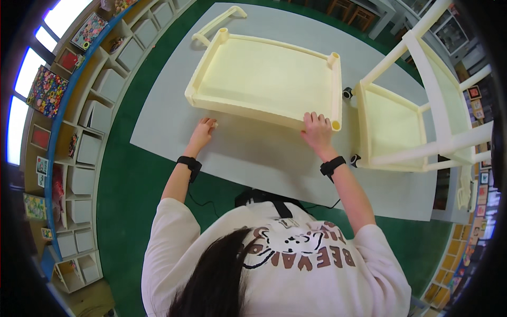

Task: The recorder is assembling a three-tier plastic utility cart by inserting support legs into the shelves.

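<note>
A cream plastic shelf tray [269, 74] with raised edges and round corner sockets lies on the grey table [163, 100]. My right hand [317, 129] grips its near edge close to the right corner, fingers over the rim. My left hand [203, 132] is closed just off the tray's near left edge, above the table. A small pale bit shows at its fingertips, too small to name. To the right stands a cream trolley frame [391, 116] with posts, shelves and black casters [347, 93].
Beyond the tray's far left corner lies a cream handle-shaped bar [219, 24]. Shelves with white bins [88, 148] line the left wall. Wooden stools [362, 16] stand at the far side. The floor [127, 211] is green, and a black cable [203, 203] hangs by the table's near edge.
</note>
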`<state>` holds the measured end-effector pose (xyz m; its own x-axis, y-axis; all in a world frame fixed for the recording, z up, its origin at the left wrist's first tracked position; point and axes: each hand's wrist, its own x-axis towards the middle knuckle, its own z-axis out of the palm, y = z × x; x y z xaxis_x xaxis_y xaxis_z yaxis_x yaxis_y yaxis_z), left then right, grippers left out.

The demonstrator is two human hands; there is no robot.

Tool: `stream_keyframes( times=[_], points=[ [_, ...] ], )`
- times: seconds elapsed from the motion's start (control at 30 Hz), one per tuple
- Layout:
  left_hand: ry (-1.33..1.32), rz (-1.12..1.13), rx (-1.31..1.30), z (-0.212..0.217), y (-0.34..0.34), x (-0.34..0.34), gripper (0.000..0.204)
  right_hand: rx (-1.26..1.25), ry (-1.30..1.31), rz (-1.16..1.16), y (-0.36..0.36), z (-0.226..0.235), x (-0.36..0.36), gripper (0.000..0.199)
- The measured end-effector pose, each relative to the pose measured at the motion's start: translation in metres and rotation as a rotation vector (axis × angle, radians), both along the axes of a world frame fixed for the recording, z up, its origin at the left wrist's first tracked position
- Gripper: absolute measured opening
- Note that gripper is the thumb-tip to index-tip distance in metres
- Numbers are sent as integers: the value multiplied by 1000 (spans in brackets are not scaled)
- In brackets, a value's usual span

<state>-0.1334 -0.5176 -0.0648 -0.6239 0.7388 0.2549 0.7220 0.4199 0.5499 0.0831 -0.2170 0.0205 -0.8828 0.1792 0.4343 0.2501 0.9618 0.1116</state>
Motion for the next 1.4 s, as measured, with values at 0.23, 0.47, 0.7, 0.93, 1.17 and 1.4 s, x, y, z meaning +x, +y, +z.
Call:
stream_keyframes(
  times=[0.23,0.47,0.7,0.93,1.17,1.4],
  points=[
    [-349,-106,-6,98,5,58,29,-45,34,115,2,-9,7,31],
    [-216,-296,247,182,66,102,36,-167,113,190,-9,35,26,49],
    [-6,-521,323,181,133,129,37,-1678,-25,298,-17,65,61,38],
    [303,-801,470,157,178,155,33,-2315,-22,333,-17,79,89,31],
    [290,-869,403,144,196,163,39,-2024,75,102,4,51,106,23],
    [60,-657,125,131,216,147,57,-1489,289,-4,30,24,102,31]
  ],
)
